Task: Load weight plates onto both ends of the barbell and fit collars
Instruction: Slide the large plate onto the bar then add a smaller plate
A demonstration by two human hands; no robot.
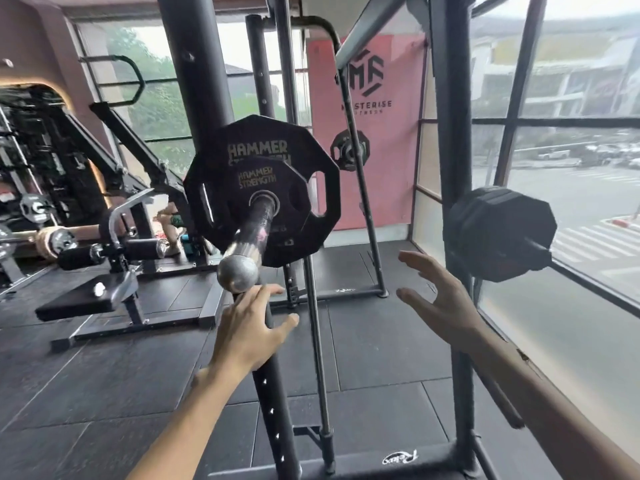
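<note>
Gym floor [381, 358] of black rubber tiles, windows [571, 81] behind. Barbell sleeve [251, 230] points toward camera, chrome end nearest. Two black Hammer Strength plates sit on the sleeve: larger plate [256, 140] behind, smaller plate [235, 199] in front, touching it. Left hand [251, 327] just below sleeve end, fingers loosely spread, gripping nothing; contact with rack upright [273, 410] behind it cannot be told. Right hand [443, 303] right of sleeve end, well apart, fingers spread in air. Stored plates [498, 233] on a peg farther right of sleeve.
</note>
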